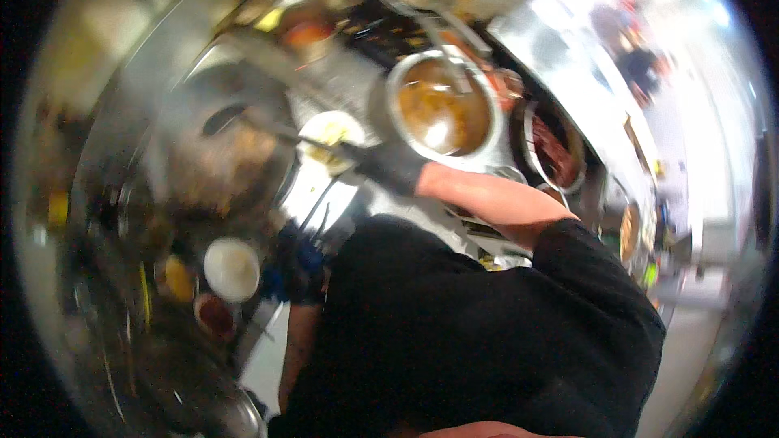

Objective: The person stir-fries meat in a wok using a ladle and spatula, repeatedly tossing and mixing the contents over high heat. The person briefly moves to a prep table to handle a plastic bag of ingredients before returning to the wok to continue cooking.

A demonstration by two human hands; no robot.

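My right hand (386, 167), in a black glove, grips the long handle of a ladle (225, 118). Its dark head is inside a large wok (258, 82), over blurred brownish food (249, 140). Under the handle, beside the wok, is a white bowl (341, 125) with pale yellowish food. My left hand (304, 267), also dark-gloved, is near the wok's lower right edge, with blue cloth-like material (274, 283) about it. Thin dark rods (322, 204) rise near its fingers. Blur hides whether the left fingers close on anything.
A pot of brown broth (444, 109) stands beyond my right forearm, near a container of dark red food (554, 149). At left are a white bowl (231, 271), a yellow-filled container (178, 278) and another wok (188, 386). A person (639, 67) is in the background.
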